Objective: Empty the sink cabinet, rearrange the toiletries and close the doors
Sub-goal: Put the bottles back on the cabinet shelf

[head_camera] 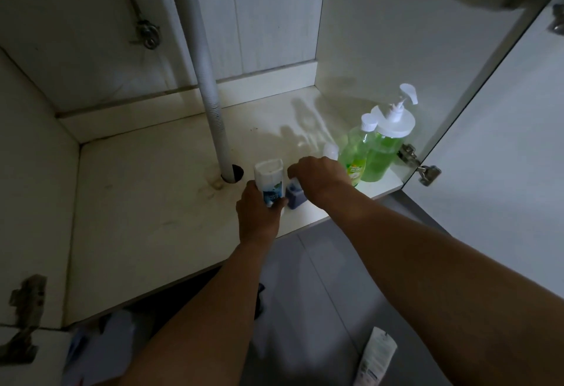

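white cabinet floor (146,190) lies under your hands. your left hand (258,217) grips an upright white stick (270,182), flat cap up. your right hand (320,176) curls over a small blue bottle (295,196). right: two translucent green soap bottles (375,153).

Upright white bottle with blue label (270,182) beside small dark-blue container (295,196) near cabinet floor's (146,190) front edge; two green liquid bottles (378,147) at right; white tube (377,358) lying outside.
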